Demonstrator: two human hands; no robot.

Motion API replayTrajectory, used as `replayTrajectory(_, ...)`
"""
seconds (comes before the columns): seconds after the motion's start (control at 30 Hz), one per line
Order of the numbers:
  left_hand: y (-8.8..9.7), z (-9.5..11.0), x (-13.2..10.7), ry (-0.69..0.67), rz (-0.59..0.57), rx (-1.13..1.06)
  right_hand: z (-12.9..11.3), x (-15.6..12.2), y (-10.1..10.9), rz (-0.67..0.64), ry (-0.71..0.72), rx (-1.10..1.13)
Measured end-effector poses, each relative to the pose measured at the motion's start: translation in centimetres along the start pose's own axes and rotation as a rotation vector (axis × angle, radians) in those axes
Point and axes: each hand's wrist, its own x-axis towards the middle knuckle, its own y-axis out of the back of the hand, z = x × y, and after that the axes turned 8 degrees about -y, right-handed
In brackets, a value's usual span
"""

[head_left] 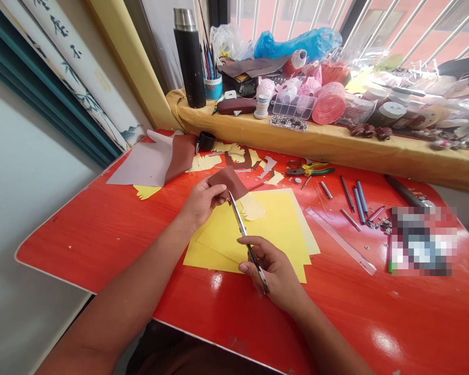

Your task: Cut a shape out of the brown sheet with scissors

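1. The right hand (271, 268) is gripping one pair of scissors (242, 230), lower centre.
2. The left hand (204, 202) is pinching one brown piece (231, 182), centre; should it be slipping, the close blades (237, 212) could nick that hand.
3. Two blue pens (362, 196) are lying at right; one flask (189, 67) is standing upper left-centre.

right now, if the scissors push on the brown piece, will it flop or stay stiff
The brown piece likely stays fairly stiff: held at one side by the left hand, it juts out nearly flat. It's probably light, since it looks thin. It may bend without cracking, as the similar brown-and-grey sheet looks folded over.
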Motion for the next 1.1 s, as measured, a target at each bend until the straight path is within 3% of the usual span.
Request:
replayTrajectory(0.2,-0.3,0.1,0.1,0.005,0.042,-0.032,0.2,0.0,0.1,-0.004,0.013,-0.003)
replayTrajectory(0.47,0.4,0.1,0.8,0.012,0.188,-0.118,0.6,0.0,0.0,-0.004,0.061,0.022)
replayTrajectory(0.83,-1.1,-0.6,-1.5,0.097,-0.057,-0.101,0.2,1.0,0.9,0.289,0.152,0.145)
replayTrajectory(0.97,-2.4,-1.0,-3.1,0.152,-0.194,-0.046,0.2,1.3,1.2,0.340,0.167,0.160)
replayTrajectory(1.1,-3.2,-1.5,-4.1,0.179,-0.259,0.006,0.2,1.4,1.4,0.371,0.166,0.213)
